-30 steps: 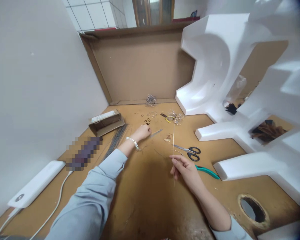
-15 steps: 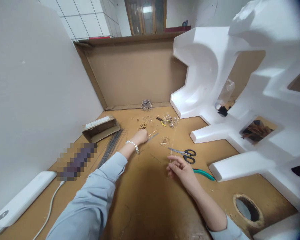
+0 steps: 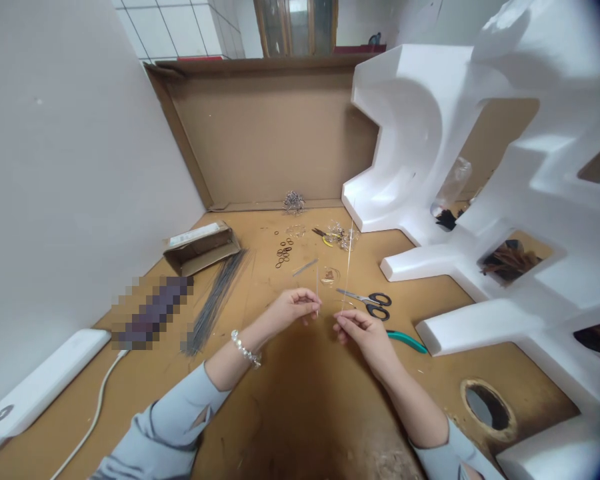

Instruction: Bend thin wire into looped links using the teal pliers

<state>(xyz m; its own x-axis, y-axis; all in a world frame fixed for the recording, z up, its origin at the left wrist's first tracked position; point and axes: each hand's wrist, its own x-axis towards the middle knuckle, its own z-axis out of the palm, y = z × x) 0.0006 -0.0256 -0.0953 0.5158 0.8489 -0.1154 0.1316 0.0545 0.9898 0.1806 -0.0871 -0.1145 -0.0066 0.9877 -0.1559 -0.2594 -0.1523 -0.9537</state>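
Observation:
My left hand, a bracelet at its wrist, pinches a thin pale stick that stands nearly upright. Close beside it, my right hand grips a long, thin, shiny wire between thumb and forefinger, pointing up and away. The two hands are a little apart. Beyond them lie a short grey strip, several small dark rings and a small clear round dish. Black-handled scissors and a tool with a teal handle rest just right of my right hand.
Left of my hands lie a bundle of grey wires, an open cardboard box and a white power strip. Yellow-handled pliers and tangled wire pieces lie farther back. White foam stands right, near a table hole.
My left hand has come back toward me and right from beside the rings, now with the thin stick lifted off the table. My right hand stays nearly in place with the wire.

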